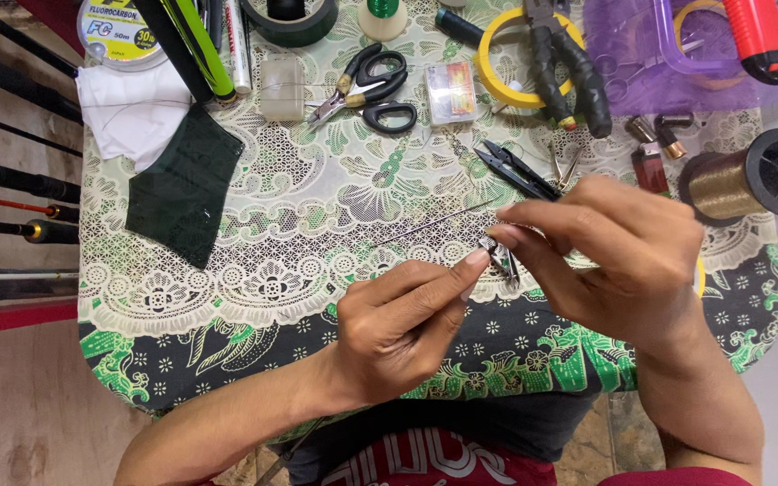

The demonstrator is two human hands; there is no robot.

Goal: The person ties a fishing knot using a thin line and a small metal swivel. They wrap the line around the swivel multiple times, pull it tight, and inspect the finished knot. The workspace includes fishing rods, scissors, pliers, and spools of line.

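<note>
Both hands meet above the counter's (pixel 227 297) near edge: the left hand (pixel 402 319) has its grip pinched shut on a small metal clip (pixel 500 256), while the right hand (pixel 614 247) pinches a thin dark rod (pixel 434 223) that slants away over the lace cloth. Bare lace lies open left of the hands, up to a dark green patch (pixel 182 184); beyond sit black thread snips (pixel 520 171), scissors (pixel 375 90), and a copper-thread spool (pixel 749 175) at the right edge. Fishing rods (pixel 11 175) lie off the left edge.
</note>
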